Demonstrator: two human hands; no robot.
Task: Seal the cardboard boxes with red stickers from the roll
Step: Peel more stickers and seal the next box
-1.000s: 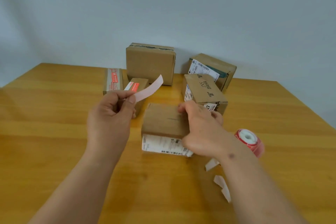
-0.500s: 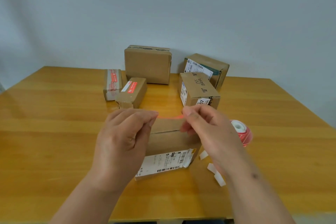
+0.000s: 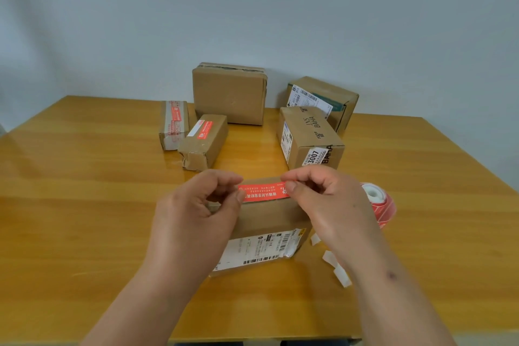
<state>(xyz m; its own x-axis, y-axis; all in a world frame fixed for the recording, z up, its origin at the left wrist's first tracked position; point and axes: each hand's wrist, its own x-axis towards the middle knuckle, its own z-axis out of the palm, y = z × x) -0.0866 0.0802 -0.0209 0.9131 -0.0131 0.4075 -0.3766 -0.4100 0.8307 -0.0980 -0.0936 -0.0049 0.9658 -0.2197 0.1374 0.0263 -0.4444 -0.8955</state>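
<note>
My left hand (image 3: 193,213) and right hand (image 3: 328,199) each pinched one end of the sticker (image 3: 264,191), stretched over the near box (image 3: 266,222). Application was the step in hand. Next, I judged, it needed lowering squarely and pressing flat.

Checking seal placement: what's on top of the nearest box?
A red sticker stretched across the nearest box, its ends pinched by the left hand and right hand. Both ends are covered; whether it is stuck down can't be told.

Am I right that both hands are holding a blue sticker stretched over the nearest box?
Not quite: the sticker is red, not blue, as the head view shows. The left hand and right hand pinch its ends over the nearest box.
</note>
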